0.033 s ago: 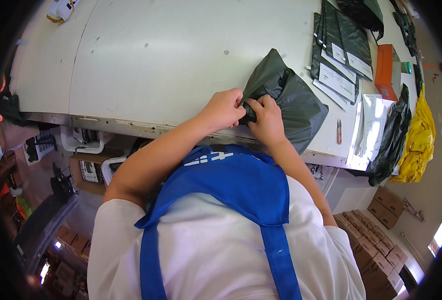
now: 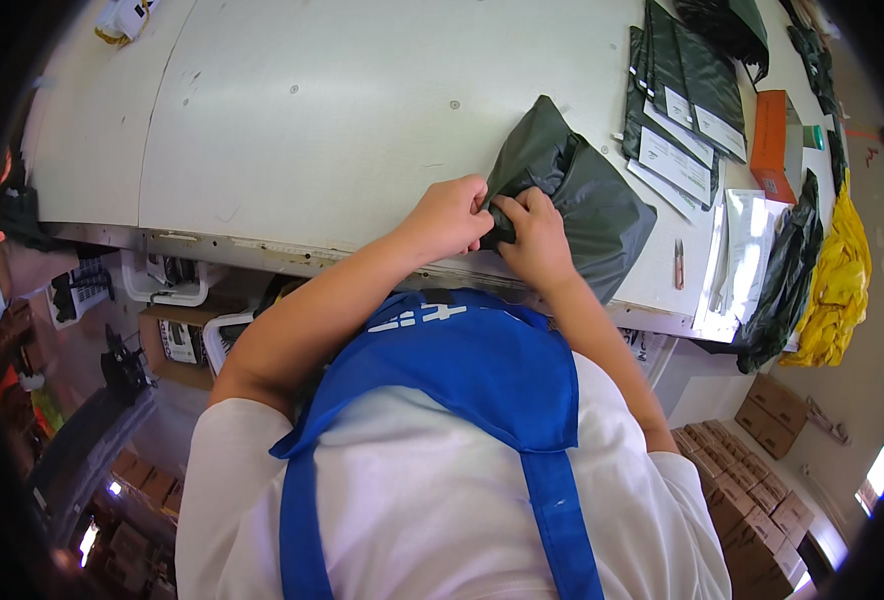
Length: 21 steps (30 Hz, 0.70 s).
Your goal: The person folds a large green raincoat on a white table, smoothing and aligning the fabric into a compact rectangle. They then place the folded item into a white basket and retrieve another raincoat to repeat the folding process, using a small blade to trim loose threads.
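A dark plastic mailing bag (image 2: pixel 602 215), bulky and creased, lies at the front edge of the white table. Its near left corner is bunched up between my hands. My left hand (image 2: pixel 450 217) is closed in a pinch on that gathered corner. Close beside it, my right hand (image 2: pixel 534 236) also grips the bunched plastic, with its fingers curled and its back toward me. What the bag contains is hidden.
To the right of the bag lie several flat dark mailers (image 2: pixel 674 150) with white labels. Beyond them stands an orange box (image 2: pixel 774 145). A small cutter (image 2: pixel 679 264) lies near the front edge. Black and yellow bags (image 2: pixel 834 280) hang at the right end. Bins (image 2: pixel 167 278) sit below the table (image 2: pixel 312 150).
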Each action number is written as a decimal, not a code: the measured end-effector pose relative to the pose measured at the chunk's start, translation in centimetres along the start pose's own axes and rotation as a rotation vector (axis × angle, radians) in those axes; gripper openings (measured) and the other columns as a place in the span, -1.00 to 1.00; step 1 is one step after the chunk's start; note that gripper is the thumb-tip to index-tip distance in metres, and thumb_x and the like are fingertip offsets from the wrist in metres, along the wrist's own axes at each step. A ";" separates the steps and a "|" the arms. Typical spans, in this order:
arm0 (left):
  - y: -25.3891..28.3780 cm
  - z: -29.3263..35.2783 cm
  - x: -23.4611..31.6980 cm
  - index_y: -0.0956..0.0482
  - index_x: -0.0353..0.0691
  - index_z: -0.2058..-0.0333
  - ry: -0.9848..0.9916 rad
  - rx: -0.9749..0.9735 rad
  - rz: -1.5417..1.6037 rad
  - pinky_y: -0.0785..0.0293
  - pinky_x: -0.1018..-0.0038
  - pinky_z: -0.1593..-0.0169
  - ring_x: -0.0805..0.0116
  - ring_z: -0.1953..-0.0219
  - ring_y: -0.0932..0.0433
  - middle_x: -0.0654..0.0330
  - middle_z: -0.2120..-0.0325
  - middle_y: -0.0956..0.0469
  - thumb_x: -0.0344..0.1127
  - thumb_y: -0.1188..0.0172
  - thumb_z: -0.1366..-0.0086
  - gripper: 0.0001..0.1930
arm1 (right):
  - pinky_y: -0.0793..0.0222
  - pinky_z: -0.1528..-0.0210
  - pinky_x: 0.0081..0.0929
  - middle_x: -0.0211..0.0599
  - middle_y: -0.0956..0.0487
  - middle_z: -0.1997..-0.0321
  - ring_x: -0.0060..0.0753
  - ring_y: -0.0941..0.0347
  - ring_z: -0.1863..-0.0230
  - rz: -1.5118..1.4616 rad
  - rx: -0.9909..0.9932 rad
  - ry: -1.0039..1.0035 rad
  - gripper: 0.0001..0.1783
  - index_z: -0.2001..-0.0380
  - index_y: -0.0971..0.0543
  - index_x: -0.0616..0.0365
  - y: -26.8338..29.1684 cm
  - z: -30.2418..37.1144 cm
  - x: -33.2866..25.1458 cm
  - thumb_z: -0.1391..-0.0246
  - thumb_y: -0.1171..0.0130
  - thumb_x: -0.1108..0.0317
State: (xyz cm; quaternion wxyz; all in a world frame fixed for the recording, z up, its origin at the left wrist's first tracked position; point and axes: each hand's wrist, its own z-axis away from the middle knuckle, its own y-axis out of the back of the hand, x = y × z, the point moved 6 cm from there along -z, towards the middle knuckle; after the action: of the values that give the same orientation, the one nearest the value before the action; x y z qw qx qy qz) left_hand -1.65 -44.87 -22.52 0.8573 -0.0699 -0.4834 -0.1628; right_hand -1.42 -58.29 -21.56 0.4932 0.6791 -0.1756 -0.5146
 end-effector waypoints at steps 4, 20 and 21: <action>0.2 -0.6 -1.0 -0.35 -0.35 0.43 -0.006 0.039 0.115 -0.42 0.52 0.64 0.43 0.63 -0.54 0.17 0.62 -0.47 -0.47 -0.11 -0.13 -0.89 | -0.25 -0.08 -0.34 -0.21 -0.42 0.15 -0.17 -0.36 0.04 -0.517 -0.340 -0.053 -0.43 -0.06 -0.49 0.09 0.5 -0.8 1.9 0.11 -0.27 0.27; 1.0 -0.6 1.7 -0.36 -0.30 0.25 -0.343 0.418 -0.630 -0.47 0.15 0.27 -0.11 0.40 -0.52 0.00 0.50 -0.53 -0.38 -0.12 -0.03 -0.72 | -0.05 -0.26 -0.14 -0.03 -0.28 -0.20 -0.01 -0.14 -0.27 0.186 0.138 0.071 0.02 -0.15 -0.28 0.25 2.2 -1.6 -1.7 0.44 -0.48 0.08; 1.0 -1.0 1.9 -0.34 -0.25 0.19 -0.391 0.463 -0.641 -0.47 0.14 0.29 -0.12 0.40 -0.53 -0.03 0.45 -0.54 -0.39 -0.09 -0.09 -0.71 | 0.11 -0.36 -0.10 0.03 -0.14 -0.33 0.02 0.02 -0.38 0.185 0.062 0.060 0.17 -0.23 -0.18 0.29 1.7 -2.2 -0.9 0.45 -0.48 -0.02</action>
State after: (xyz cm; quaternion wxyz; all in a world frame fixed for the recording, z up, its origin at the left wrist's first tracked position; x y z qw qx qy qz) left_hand 0.41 -44.61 -21.38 0.6489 0.2481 -0.6575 -0.2918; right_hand 0.53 -57.30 -19.66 0.5224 0.6902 -0.2383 -0.4404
